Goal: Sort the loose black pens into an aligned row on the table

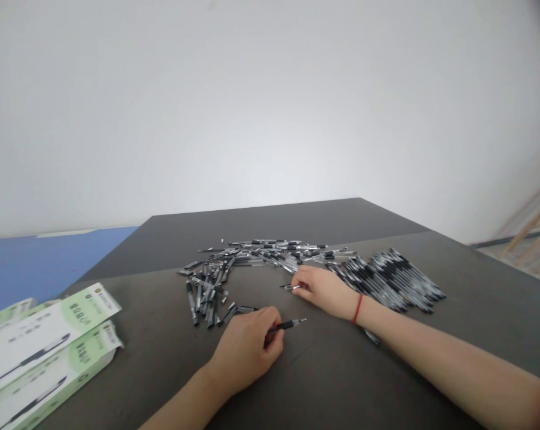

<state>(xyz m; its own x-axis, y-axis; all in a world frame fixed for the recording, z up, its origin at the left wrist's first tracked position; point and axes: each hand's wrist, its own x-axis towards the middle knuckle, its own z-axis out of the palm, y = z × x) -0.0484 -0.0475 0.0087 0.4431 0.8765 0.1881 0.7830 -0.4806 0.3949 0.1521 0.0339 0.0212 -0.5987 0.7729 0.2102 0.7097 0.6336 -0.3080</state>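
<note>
My left hand [251, 341] is closed around a black-grip pen [290, 324], whose metal tip points right. Farther forward, my right hand [321, 291], with a red cord at the wrist, pinches a small dark piece [287, 286] with a pointed end; its exact shape is partly hidden by the fingers. Left of the hands lies a loose heap of pen parts [207, 289], which runs on as an arc of scattered pens [274, 254] behind them. Beside my right wrist, pens with black grips [393, 278] lie side by side in slanted rows.
White and green pen boxes [50, 340] overlap at the left edge of the dark table [315, 224]. A few pen pieces [371, 337] show below my right forearm. Behind stands a pale wall; a blue surface [73, 254] is at left, a wooden frame [532, 233] at right.
</note>
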